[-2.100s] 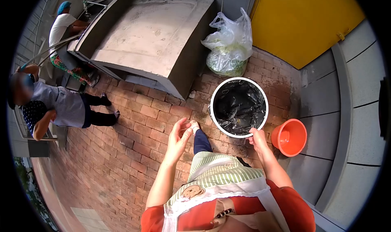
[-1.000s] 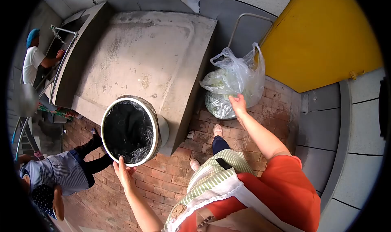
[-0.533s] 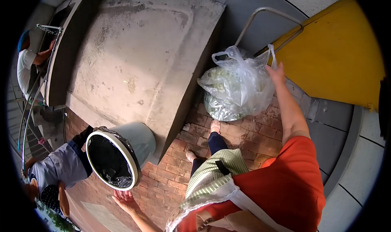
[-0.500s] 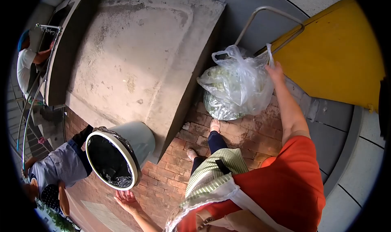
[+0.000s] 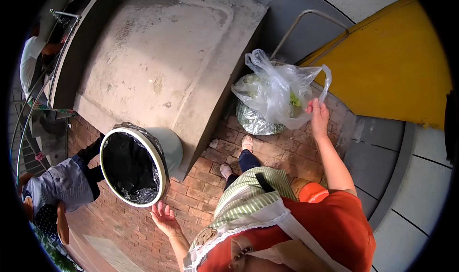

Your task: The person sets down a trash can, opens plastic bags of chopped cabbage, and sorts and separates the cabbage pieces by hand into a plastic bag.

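My right hand (image 5: 319,118) is closed on the edge of a clear plastic bag (image 5: 283,88), near its raised handle loop. Green leafy stuff shows through the bag's side. Beneath it sits another clear bag (image 5: 256,118) with dark green contents, close to the brick floor. My left hand (image 5: 165,218) is open, palm up and fingers spread, just below the rim of a pale bin (image 5: 168,150). A black liner (image 5: 129,164) fills the bin's mouth. Whether my left fingertips touch the rim, I cannot tell.
A concrete slab (image 5: 158,57) stands beyond the bin. Behind the bags are a metal tube handle (image 5: 313,11) and a yellow panel (image 5: 382,66). Something orange (image 5: 313,192) is by my right side. Two other people are at the left, one in a striped garment (image 5: 71,183).
My right hand has come nearer my body, pulling the bag's edge outward, and green leaves now show. My left hand has shifted slightly up and right in view, still open.
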A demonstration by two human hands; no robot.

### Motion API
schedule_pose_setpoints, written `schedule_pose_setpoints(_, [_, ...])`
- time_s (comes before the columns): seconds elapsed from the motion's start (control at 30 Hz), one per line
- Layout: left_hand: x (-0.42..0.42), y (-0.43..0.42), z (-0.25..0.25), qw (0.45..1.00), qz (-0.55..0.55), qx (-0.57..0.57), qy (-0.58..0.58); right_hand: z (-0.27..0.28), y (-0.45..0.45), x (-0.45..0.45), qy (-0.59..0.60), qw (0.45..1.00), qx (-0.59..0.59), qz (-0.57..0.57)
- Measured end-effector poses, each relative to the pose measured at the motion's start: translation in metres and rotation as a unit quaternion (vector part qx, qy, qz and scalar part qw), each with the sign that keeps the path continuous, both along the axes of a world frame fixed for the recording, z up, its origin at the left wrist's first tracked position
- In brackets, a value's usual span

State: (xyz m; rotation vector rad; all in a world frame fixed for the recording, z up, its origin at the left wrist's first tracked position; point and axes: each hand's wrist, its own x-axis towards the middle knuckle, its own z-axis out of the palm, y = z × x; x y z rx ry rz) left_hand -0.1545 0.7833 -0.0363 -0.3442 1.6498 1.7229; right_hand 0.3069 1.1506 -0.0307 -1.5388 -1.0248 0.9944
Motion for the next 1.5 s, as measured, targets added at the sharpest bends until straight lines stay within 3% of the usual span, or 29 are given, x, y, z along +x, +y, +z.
schedule_pose_setpoints(0.1, [0.023, -0.027, -0.028, 0.99, -0.14, -0.019, -0.019, 0.036, -0.041, -0.008, 0.014, 0.999, 0.028, -0.033])
schedule_pose_setpoints(0.17, [0.036, -0.023, -0.023, 0.97, -0.239, 0.018, -0.05, 0.075, -0.079, -0.021, 0.034, 0.994, 0.069, -0.082])
schedule_pose_setpoints(0.23, [0.04, -0.011, -0.022, 0.937, -0.344, 0.013, -0.05, 0.104, -0.124, -0.023, 0.014, 0.991, 0.113, -0.064])
schedule_pose_setpoints(0.33, [0.049, 0.015, -0.032, 0.892, -0.449, 0.045, -0.027, 0.11, -0.18, -0.033, -0.017, 0.992, 0.118, -0.039])
schedule_pose_setpoints(0.43, [0.073, 0.059, -0.035, 0.832, -0.552, 0.06, -0.001, 0.089, -0.214, -0.033, -0.044, 0.995, 0.042, -0.074])
schedule_pose_setpoints(0.53, [0.106, 0.112, -0.031, 0.79, -0.603, 0.11, 0.016, 0.084, -0.233, -0.033, -0.081, 0.996, -0.005, -0.028])
schedule_pose_setpoints(0.7, [0.177, 0.215, -0.013, 0.761, -0.607, 0.113, 0.2, 0.076, -0.253, -0.032, -0.11, 0.99, -0.04, 0.081])
schedule_pose_setpoints(0.83, [0.231, 0.292, -0.065, 0.777, -0.567, 0.098, 0.255, 0.06, -0.286, -0.005, -0.152, 0.971, -0.033, 0.179])
schedule_pose_setpoints(0.9, [0.252, 0.319, -0.081, 0.797, -0.538, 0.111, 0.252, 0.06, -0.296, 0.019, -0.109, 0.975, -0.055, 0.186])
schedule_pose_setpoints(0.97, [0.261, 0.339, -0.067, 0.896, -0.428, 0.104, 0.061, 0.055, -0.304, 0.041, -0.067, 0.982, -0.093, 0.15])
schedule_pose_setpoints(1.0, [0.259, 0.356, -0.094, 0.907, -0.408, 0.093, 0.041, 0.055, -0.304, 0.05, -0.065, 0.982, -0.093, 0.152])
schedule_pose_setpoints(1.03, [0.26, 0.361, -0.08, 0.913, -0.39, 0.104, 0.049, 0.056, -0.303, 0.059, -0.045, 0.982, -0.115, 0.144])
schedule_pose_setpoints(1.13, [0.263, 0.363, -0.035, 0.896, -0.406, 0.144, 0.111, 0.044, -0.302, 0.087, 0.004, 0.981, -0.14, 0.136])
schedule_pose_setpoints(1.23, [0.26, 0.333, 0.01, 0.844, -0.461, 0.225, 0.154, 0.042, -0.29, 0.1, 0.034, 0.979, -0.138, 0.149])
schedule_pose_setpoints(1.3, [0.254, 0.305, 0.024, 0.789, -0.555, 0.211, 0.157, 0.055, -0.272, 0.1, 0.02, 0.984, -0.1, 0.144])
schedule_pose_setpoints(1.37, [0.25, 0.273, 0.046, 0.739, -0.579, 0.246, 0.241, 0.052, -0.255, 0.103, 0.053, 0.987, -0.059, 0.139])
schedule_pose_setpoints(1.5, [0.252, 0.199, 0.048, 0.716, -0.635, 0.219, 0.191, 0.066, -0.228, 0.094, 0.06, 0.987, -0.017, 0.147])
